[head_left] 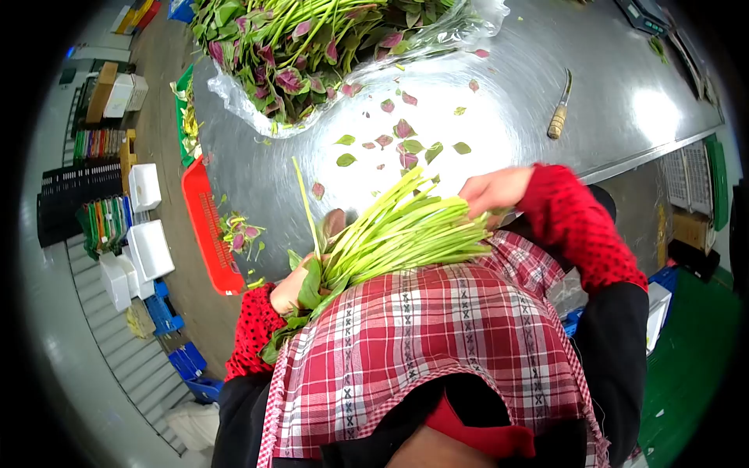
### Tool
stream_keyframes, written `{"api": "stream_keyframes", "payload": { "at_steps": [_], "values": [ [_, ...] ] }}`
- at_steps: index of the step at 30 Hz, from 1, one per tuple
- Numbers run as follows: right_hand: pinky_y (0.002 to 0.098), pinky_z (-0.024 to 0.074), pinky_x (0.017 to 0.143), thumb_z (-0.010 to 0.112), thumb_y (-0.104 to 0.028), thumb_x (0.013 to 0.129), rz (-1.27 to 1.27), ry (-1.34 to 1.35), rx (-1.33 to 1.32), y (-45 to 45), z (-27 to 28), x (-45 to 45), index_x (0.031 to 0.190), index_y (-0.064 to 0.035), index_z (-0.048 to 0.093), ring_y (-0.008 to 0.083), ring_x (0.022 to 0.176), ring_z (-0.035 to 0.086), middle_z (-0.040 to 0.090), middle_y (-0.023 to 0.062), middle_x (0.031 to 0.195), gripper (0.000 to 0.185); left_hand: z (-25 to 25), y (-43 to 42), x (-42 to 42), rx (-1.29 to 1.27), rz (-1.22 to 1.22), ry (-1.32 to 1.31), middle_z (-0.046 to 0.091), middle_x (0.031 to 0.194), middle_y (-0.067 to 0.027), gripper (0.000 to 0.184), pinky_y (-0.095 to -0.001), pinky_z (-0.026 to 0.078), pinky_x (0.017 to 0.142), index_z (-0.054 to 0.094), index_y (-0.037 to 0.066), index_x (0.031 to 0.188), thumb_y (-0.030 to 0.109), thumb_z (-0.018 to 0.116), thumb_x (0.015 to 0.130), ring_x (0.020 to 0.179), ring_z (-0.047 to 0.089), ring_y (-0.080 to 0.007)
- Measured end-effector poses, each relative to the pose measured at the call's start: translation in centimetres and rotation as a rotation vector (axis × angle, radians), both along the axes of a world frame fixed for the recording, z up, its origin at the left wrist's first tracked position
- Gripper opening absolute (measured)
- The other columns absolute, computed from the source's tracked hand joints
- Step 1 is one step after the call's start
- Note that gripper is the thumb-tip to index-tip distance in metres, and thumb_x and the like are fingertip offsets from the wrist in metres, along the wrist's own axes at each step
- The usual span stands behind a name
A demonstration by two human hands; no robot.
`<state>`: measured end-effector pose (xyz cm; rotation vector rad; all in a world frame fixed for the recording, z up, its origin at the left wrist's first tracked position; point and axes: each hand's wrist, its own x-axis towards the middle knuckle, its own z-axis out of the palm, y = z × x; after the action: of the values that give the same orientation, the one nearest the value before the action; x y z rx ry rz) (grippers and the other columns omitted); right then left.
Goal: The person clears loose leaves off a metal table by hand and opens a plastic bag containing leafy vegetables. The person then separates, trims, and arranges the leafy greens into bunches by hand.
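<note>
A bunch of amaranth (pixel 406 234) with long pale green stems lies across my front at the table's near edge. My left hand (pixel 292 290) is closed around its leafy end, and leaves partly cover the fingers. At the cut stem ends, my right hand (pixel 497 191) has its fingers curled against the stems; the fingertips are partly hidden. One stem (pixel 307 199) sticks up apart from the others. Beyond the bunch, loose red-green leaves (pixel 406 144) are scattered over the metal table (pixel 530 47).
A large heap of amaranth (pixel 304 54) rests on a clear plastic bag (pixel 468 31) at the back. To the right lies a knife (pixel 559 113) with a wrapped handle. A scale (pixel 644 14) stands at the far right. Left of the table is a red basket (pixel 207 226).
</note>
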<state>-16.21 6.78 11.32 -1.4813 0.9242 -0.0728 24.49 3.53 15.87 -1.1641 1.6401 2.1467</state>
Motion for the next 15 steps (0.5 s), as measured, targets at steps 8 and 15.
{"api": "stream_keyframes", "payload": {
  "at_steps": [8, 15],
  "values": [
    [0.0433, 0.0502, 0.078, 0.073, -0.022, 0.076, 0.081, 0.771, -0.658, -4.0, 1.2, -0.1, 0.108, -0.0081, 0.066, 0.037, 0.092, 0.063, 0.064, 0.0156, 0.104, 0.035, -0.9, -0.4, -1.9, -0.409, -0.259, 0.211, 0.063, 0.081, -0.0227, 0.039, -0.0378, 0.047, 0.069, 0.06, -0.007, 0.106, 0.016, 0.063, 0.075, 0.07, 0.06, -0.026],
    [0.0396, 0.0501, 0.075, 0.065, -0.033, 0.086, 0.257, -0.349, -0.494, -4.6, 6.9, 11.7, 0.11, -0.0029, 0.064, 0.028, 0.081, 0.065, 0.066, 0.0182, 0.088, 0.038, 1.0, -1.1, -3.5, -0.546, -0.411, 0.282, 0.06, 0.077, -0.0254, 0.044, -0.0429, 0.046, 0.069, 0.058, -0.005, 0.108, 0.02, 0.063, 0.072, 0.071, 0.056, -0.0416]
  ]
}}
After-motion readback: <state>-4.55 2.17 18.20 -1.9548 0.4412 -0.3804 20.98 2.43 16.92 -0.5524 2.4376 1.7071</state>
